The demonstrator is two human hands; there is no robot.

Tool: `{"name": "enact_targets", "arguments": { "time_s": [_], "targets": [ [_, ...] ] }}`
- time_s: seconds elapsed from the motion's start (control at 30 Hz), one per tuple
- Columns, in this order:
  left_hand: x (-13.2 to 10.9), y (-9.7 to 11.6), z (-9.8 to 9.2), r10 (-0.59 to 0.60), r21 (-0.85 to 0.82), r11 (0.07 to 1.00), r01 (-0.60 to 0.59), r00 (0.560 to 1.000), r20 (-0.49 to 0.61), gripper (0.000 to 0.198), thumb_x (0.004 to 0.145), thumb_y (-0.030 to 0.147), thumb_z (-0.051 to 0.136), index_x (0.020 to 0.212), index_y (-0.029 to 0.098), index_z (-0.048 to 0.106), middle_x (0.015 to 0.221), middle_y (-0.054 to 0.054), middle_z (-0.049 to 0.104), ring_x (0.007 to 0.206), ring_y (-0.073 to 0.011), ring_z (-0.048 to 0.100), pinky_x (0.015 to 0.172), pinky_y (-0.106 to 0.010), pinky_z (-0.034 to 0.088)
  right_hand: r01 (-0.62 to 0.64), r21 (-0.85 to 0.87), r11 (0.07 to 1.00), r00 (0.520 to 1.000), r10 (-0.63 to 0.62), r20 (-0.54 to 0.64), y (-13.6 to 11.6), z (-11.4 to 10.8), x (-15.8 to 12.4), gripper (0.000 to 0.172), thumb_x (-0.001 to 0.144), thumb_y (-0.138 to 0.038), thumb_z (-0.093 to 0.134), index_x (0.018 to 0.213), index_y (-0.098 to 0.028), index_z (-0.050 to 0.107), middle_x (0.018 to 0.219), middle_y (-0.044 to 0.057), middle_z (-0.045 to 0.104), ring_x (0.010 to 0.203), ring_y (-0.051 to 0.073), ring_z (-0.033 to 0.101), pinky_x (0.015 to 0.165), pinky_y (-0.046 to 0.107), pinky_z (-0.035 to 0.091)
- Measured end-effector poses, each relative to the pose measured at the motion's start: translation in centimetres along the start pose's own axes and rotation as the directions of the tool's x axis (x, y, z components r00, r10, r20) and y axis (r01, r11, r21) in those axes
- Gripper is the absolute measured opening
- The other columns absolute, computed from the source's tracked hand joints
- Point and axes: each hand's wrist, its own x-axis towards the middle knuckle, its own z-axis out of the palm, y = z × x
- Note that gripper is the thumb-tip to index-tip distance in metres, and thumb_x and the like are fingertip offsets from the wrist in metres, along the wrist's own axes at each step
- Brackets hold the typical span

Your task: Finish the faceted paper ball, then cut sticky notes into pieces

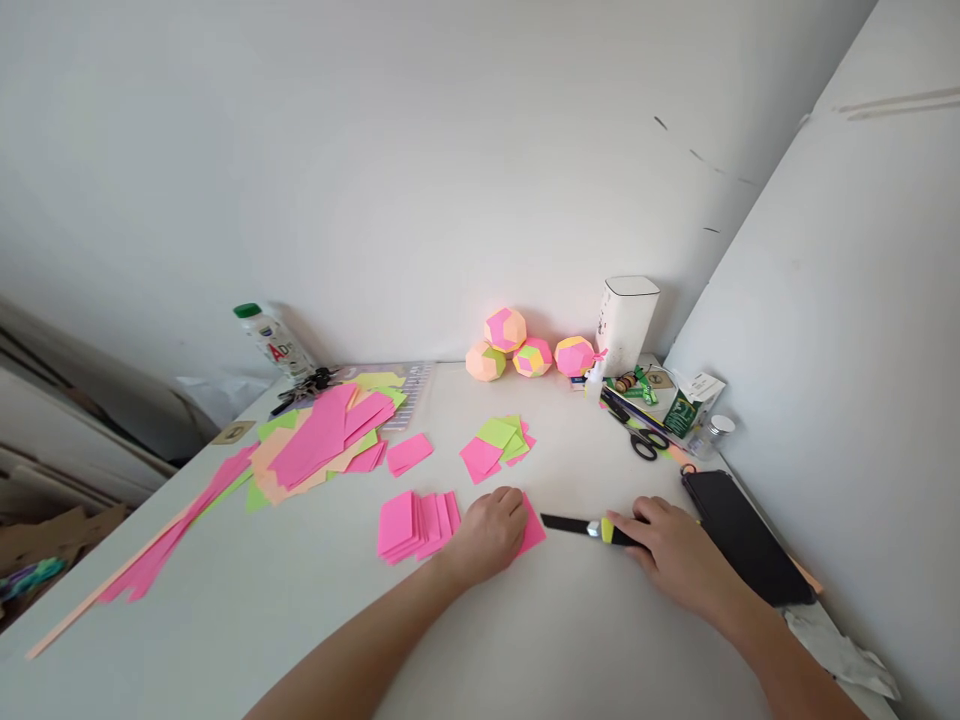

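before you, a white table (262, 620) stands against a dark-marked white wall (375, 150), another pale wall (862, 320) at right.

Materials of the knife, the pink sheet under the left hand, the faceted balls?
Black-bladed knife with yellow-and-black handle: blade probably metal, dark finish; handle likely plastic, going by its solid yellow band. Flat pink sheet: matte paper or thin card, crisp edges, no gloss. Faceted multicoloured balls: probably paper, matte, flat panels meeting at straight edges.

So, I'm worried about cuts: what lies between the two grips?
In the head view, from left grip to right grip: part of a pink sheet, then the knife, blade pointing at the sheet.
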Motion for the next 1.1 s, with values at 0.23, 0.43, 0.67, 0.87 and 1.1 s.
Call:
{"name": "enact_targets", "arguments": {
  "time_s": [0.23,0.43,0.67,0.87,1.1],
  "targets": [
    [0.1,-0.3,-0.2,-0.032,-0.062,0.998,0.033,0.999,0.016,0.023,0.089,0.011,0.038,0.072,0.017,0.052,0.073,-0.005,0.054,0.064,-0.0172,0.048,0.054,-0.028,0.04,0.042,0.045,0.998,0.999,-0.044,0.032,-1.9,0.2,0.2,0.047,0.085,-0.007,0.051,0.128,-0.023,0.06,0.098,0.01,0.059,0.091,0.025,0.056,0.078,0.04,0.048],
    [0.0,-0.6,-0.4,-0.04,-0.121,0.992,0.042,0.999,0.021,0.02,0.083,0.008,0.04,0.069,0.017,0.052,0.072,-0.005,0.055,0.065,-0.0173,0.049,0.056,-0.027,0.041,0.062,0.092,0.994,0.992,-0.071,0.101,-1.3,-1.3,-0.3,0.05,0.082,-0.006,0.052,0.125,-0.027,0.062,0.098,0.009,0.061,0.093,0.024,0.056,0.083,0.041,0.047],
    [0.1,-1.0,-0.6,-0.038,-0.196,0.98,0.043,0.999,0.028,0.021,0.081,0.007,0.04,0.069,0.017,0.054,0.074,-0.006,0.058,0.069,-0.0181,0.054,0.061,-0.028,0.046,0.067,0.067,0.996,0.992,-0.073,0.105,-2.5,-0.5,-0.4,0.05,0.083,-0.006,0.053,0.127,-0.027,0.06,0.1,0.009,0.06,0.092,0.025,0.057,0.082,0.042,0.047],
    [0.2,-0.9,-1.1,-0.046,-0.225,0.972,0.063,0.996,0.08,0.022,0.083,0.011,0.039,0.068,0.017,0.055,0.075,-0.007,0.059,0.069,-0.0184,0.054,0.061,-0.029,0.045,0.064,0.043,0.997,0.998,-0.064,0.0,-2.1,1.0,-0.1,0.045,0.086,-0.008,0.051,0.128,-0.022,0.06,0.096,0.01,0.06,0.088,0.025,0.057,0.077,0.041,0.049],
    [0.4,-1.3,-3.1,-0.034,-0.315,0.943,0.11,0.971,0.236,0.032,0.07,0.04,0.07,0.091,0.018,0.06,0.098,-0.009,0.065,0.087,-0.0255,0.06,0.072,-0.035,0.05,0.096,0.012,0.995,0.99,-0.094,-0.11,-1.7,1.6,0.1,0.04,0.089,-0.013,0.048,0.127,-0.019,0.059,0.095,0.011,0.06,0.086,0.025,0.056,0.072,0.04,0.05]
  ]
}}
